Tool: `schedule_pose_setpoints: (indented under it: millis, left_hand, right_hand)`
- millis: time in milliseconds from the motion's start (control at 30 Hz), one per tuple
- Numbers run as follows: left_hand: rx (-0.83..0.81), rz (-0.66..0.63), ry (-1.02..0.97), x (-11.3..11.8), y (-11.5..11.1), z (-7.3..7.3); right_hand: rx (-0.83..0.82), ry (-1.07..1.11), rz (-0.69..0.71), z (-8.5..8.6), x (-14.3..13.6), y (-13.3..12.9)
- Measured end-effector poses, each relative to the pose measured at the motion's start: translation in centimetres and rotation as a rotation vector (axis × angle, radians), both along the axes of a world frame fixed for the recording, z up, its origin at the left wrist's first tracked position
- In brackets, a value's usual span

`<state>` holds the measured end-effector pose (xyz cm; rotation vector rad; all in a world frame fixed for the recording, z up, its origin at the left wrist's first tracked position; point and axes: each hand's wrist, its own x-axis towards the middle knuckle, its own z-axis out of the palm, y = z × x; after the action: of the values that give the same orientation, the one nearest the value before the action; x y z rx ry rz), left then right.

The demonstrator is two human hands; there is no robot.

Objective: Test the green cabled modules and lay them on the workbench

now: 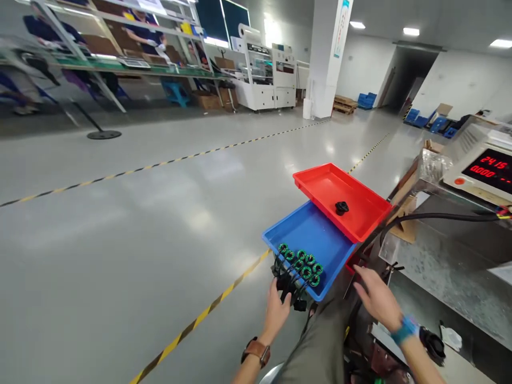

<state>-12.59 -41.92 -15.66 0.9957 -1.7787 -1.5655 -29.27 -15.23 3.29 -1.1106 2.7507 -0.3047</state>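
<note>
Left hand (pixel 277 312), fingers curled, grips a bundle of black plugs (pixel 288 290) at the near corner of the blue tray (pixel 310 232). Thin black leads run up and away from the plugs to a cluster of green ring coils (pixel 303 263) lying just inside that corner, so the bundle's long axis points from the hand toward the tray's middle. The coils are small glossy toroids, packed side by side and touching (about ten; exact count unclear).

Right hand (pixel 375 297), palm down and fingers spread, holds nothing; it hovers at the tray's right edge, near a dark frame (pixel 374 248).

The blue tray is shallow, rectangular, smooth plastic, with one corner toward the viewer. A red tray (pixel 320 184) of the same shape lies beyond it, overlapping its far edge, and carries one small black part (pixel 341 207).

To the right, a speckled bench (pixel 440 261), a thick black cable (pixel 436 217) and a meter (pixel 482 173) with red digits. Left, grey floor (pixel 120 224) with yellow-black striped tape.
</note>
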Motion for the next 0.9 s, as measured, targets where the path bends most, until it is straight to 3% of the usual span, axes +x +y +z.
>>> schedule_pose_setpoints:
  millis: [133,200,267,367,533,767,900]
  left_hand:
    - [-0.034,-0.009,-0.051,-1.7,-3.0,-1.0]
    - [-0.039,-0.043,-0.047,-2.2,-4.3,-1.5]
    - [-0.041,-0.078,-0.032,-2.4,-5.1,-1.9]
    - [-0.029,-0.109,-0.015,-2.4,-5.5,-2.4]
    - [0.01,-0.103,0.001,-1.7,-5.1,-2.4]
    - [0.037,-0.132,0.04,-0.9,-5.5,-1.9]
    - [0.034,-0.15,0.037,-1.7,-7.0,-2.2]
  right_hand:
    - [0.112,-0.083,0.172,-4.4,-2.7,-13.6]
    - [0.191,-0.109,0.251,-6.5,-3.8,-18.0]
    - [0.257,-0.139,0.339,-8.0,-4.5,-20.5]
    - [0.343,-0.177,0.46,-9.0,-5.2,-22.3]
    - [0.446,-0.086,0.633,-8.7,-5.6,-23.9]
    - [0.503,-0.208,0.499,-7.5,-5.6,-25.6]
    - [0.367,-0.208,0.556,-7.1,-4.5,-28.2]
